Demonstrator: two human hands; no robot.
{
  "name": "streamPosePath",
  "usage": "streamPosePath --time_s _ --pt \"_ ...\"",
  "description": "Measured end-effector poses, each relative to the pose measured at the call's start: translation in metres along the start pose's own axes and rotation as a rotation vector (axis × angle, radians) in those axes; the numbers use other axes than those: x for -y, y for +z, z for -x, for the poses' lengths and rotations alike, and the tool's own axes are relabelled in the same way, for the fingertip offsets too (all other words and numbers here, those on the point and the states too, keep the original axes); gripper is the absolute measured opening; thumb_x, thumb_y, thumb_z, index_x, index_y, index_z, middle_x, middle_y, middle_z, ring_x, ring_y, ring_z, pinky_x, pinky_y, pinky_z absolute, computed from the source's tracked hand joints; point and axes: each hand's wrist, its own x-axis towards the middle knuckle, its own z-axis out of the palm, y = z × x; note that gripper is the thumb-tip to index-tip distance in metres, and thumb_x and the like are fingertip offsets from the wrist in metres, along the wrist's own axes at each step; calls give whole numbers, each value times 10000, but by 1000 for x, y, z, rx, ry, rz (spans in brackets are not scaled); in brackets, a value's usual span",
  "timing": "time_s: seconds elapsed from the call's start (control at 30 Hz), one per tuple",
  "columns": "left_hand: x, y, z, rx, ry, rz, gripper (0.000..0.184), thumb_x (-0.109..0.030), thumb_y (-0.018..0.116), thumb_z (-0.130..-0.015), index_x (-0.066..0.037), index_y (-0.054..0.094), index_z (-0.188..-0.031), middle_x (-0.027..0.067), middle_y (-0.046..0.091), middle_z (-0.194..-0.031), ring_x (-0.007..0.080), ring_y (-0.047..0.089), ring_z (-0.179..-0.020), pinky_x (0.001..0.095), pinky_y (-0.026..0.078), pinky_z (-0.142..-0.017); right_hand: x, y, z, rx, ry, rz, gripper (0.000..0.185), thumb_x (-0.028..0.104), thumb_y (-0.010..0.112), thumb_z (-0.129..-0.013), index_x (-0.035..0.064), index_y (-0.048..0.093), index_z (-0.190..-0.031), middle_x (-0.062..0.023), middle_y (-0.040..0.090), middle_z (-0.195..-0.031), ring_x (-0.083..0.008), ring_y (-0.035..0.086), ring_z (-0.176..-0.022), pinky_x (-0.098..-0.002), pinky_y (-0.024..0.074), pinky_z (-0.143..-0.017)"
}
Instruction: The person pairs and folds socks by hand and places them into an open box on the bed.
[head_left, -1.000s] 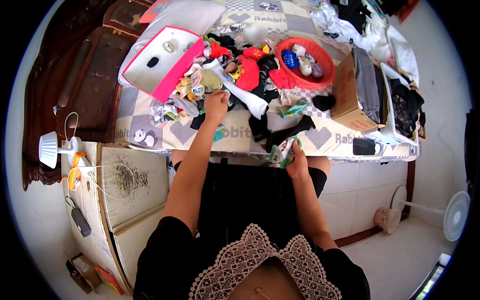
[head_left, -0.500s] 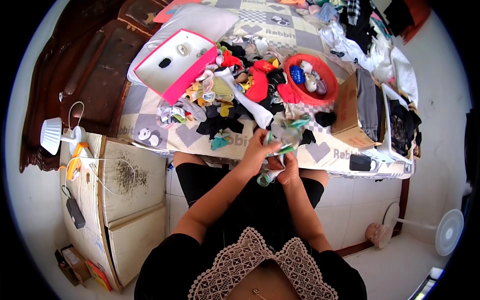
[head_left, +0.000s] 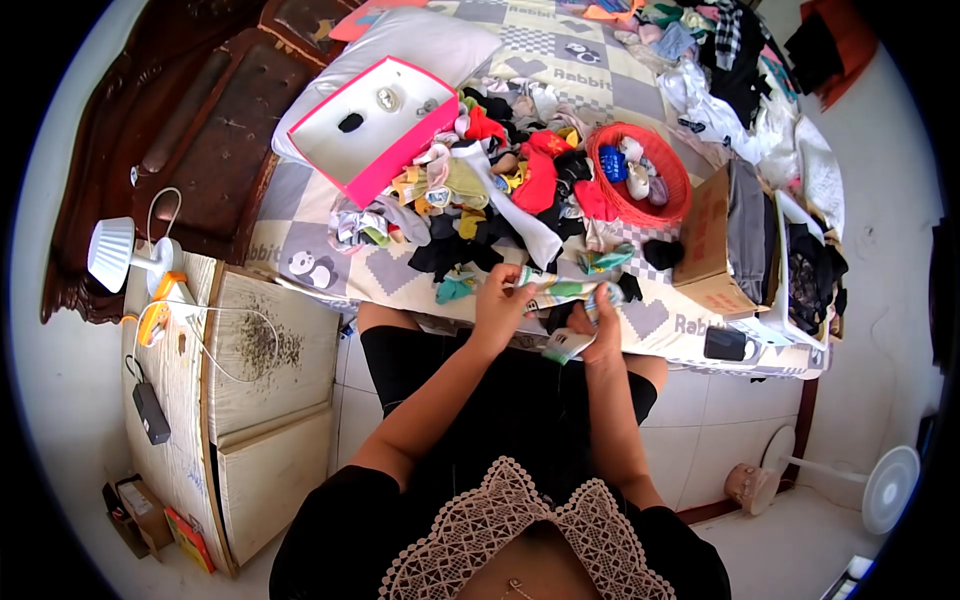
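Note:
A white and green patterned sock [head_left: 556,290] is stretched sideways between my hands above the near edge of the bed. My left hand [head_left: 502,308] pinches one end. My right hand [head_left: 600,328] grips the other end, and a white and green piece [head_left: 567,345] hangs below it; whether that is part of the same sock I cannot tell. Just beyond lies a green patterned sock [head_left: 607,260] on the bedsheet. A long white sock [head_left: 520,215] rests on the mixed heap of socks [head_left: 450,190], close to a teal sock [head_left: 456,285] left of my hands.
A pink-edged white box [head_left: 420,145] and a red basket [head_left: 655,212] holding rolled socks flank the heap. To the right stand a cardboard box [head_left: 710,240], a white bin [head_left: 785,310] of dark clothes and a black phone [head_left: 725,343]. A cabinet [head_left: 270,400] is at my left.
My hands have moved apart, drawing the bunched sock out sideways. The green sock that was blurred above my hands now lies on the bed. The view has shifted slightly.

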Motion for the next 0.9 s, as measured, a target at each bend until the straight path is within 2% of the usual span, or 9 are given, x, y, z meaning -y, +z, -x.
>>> streamPosePath --time_s 0.13,0.23,0.33,0.43,0.57,0.67,0.73,0.87,0.9 --pt "-9 -19 -4 4 -73 -15 168 -82 572 -850 -61 489 -994 15 510 -894 57 496 -681 198 460 -519 19 18 0 -84 -154 185 284 352 602 -845 68 582 -855 16 446 -510 -51 272 -354 -205 208 -363" --pt "-11 -18 -4 -22 -98 -30 150 -76 565 -853 -71 499 -989 12 508 -888 56 499 -687 204 463 -523 20 20 1 -70 -190 245 289 345 632 -825 59 589 -830 -14 542 -605 -49 299 -367 -196 222 -364" --pt "-7 -21 -3 16 -87 -89 151 -71 550 -860 -68 514 -1006 13 508 -890 58 514 -706 203 467 -522 17 14 1 -69 -223 186 253 300 644 -822 53 592 -839 -65 627 -795 -54 352 -396 -187 251 -365" --pt "4 -31 -5 118 -26 -254 166 -59 517 -876 -58 525 -1041 13 506 -884 61 526 -725 200 471 -524 17 17 9 -127 -254 225 237 295 632 -832 62 592 -847 -69 629 -808 -48 375 -427 -184 246 -362" --pt "5 -36 -2 182 -89 -313 192 -43 477 -890 -47 527 -1076 22 525 -893 66 532 -739 190 462 -508 19 14 16 -166 -261 266 216 295 616 -844 81 594 -859 -61 636 -834 -39 389 -453 -172 242 -372" --pt "6 -35 0 151 -255 -226 203 -30 458 -897 -49 533 -1085 22 548 -897 77 537 -697 190 462 -542 21 14 19 -184 -251 288 243 329 575 -867 87 595 -862 -49 639 -831 -40 392 -456 -176 254 -384" --pt "11 -35 -1 67 -389 201 199 -28 461 -898 -59 541 -1077 13 566 -888 85 540 -642 201 451 -572 23 14 20 -194 -248 295 259 346 553 -878 91 595 -865 -45 640 -829 -40 395 -461 -178 260 -389" --pt "23 -35 -1 -23 -386 240 172 -60 499 -892 -72 553 -1055 -5 567 -858 82 536 -614 207 431 -585 20 18 22 -248 -232 296 283 341 484 -910 69 559 -926 -46 620 -829 -57 409 -453 -176 247 -359" --pt "23 -37 0 -8 -328 105 155 -81 521 -884 -73 562 -1034 -8 568 -853 77 536 -619 203 420 -569 20 19 24 -278 -224 303 289 342 480 -912 66 564 -926 -47 623 -820 -58 421 -457 -177 253 -358"
